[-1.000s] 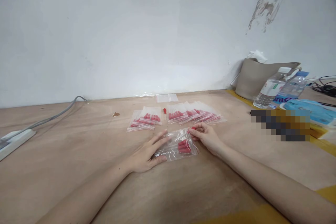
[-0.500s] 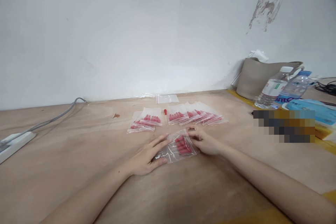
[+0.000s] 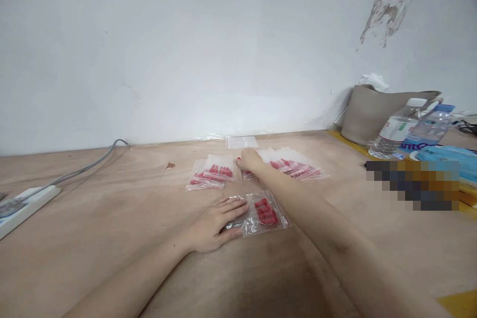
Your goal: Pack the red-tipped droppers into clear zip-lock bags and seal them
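Note:
My left hand (image 3: pixel 221 221) lies flat, fingers spread, on the left part of a clear zip bag (image 3: pixel 251 226). Inside that bag several small red pieces (image 3: pixel 266 211) are lined up towards its right end. My right hand (image 3: pixel 250 161) reaches past the bag, its fingers closed at a loose red piece (image 3: pixel 239 159) whose tip shows beside them. Under and right of that hand lie overlapping zip bags (image 3: pixel 298 164) with red pieces in them. Two more filled bags (image 3: pixel 214 171) overlap to its left.
A flat zip bag (image 3: pixel 241 142) lies near the wall. At the left are a power strip (image 3: pixel 32 206) and grey cable (image 3: pixel 87 162). On the right stand a beige bin (image 3: pixel 367 114), two bottles (image 3: pixel 398 131) (image 3: pixel 434 124) and a blue packet (image 3: pixel 447 159).
My right hand has left the right edge of the near bag and moved forward to the loose red piece. My left hand stays on the bag. The view has shifted slightly.

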Demonstrator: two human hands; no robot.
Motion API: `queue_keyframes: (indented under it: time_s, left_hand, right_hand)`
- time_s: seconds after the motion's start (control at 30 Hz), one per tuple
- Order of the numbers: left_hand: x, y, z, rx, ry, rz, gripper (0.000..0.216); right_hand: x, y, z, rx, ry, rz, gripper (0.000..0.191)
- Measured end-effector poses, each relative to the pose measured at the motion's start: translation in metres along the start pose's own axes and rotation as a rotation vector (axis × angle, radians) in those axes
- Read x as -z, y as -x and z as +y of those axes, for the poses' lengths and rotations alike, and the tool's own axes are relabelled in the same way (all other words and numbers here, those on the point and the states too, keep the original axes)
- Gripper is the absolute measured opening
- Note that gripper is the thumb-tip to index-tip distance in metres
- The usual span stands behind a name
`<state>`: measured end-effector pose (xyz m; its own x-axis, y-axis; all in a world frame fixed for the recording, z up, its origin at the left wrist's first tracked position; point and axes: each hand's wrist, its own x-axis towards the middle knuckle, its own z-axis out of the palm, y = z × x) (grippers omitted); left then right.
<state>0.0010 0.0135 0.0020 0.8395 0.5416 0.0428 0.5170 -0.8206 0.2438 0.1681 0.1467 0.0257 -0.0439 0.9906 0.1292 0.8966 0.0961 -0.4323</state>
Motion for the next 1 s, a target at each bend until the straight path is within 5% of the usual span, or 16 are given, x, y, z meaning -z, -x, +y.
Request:
queue_keyframes:
  time_s: [0.17, 0.33, 0.53, 0.67, 1.0]
  left_hand:
    - [0.0, 0.001, 0.0, -0.007, 0.016, 0.013, 0.05]
    - [-0.003, 0.002, -0.003, -0.011, 0.016, 0.016, 0.051]
    - [-0.004, 0.002, -0.003, -0.02, 0.011, 0.036, 0.05]
    - [-0.003, 0.001, -0.001, -0.012, 0.004, 0.036, 0.049]
    - [-0.003, 0.002, 0.0, -0.026, 0.078, 0.108, 0.042]
  right_hand:
    - [-0.024, -0.018, -0.005, -0.17, -0.156, 0.058, 0.024]
    - [-0.009, -0.015, 0.011, -0.203, -0.439, 0.167, 0.018]
    - [0.034, 0.048, 0.078, -0.121, -0.821, 0.433, 0.029]
    - [0.039, 0.1, 0.117, -0.118, -1.05, 0.506, 0.035]
    - [0.014, 0.126, 0.112, -0.19, -1.222, 0.437, 0.042]
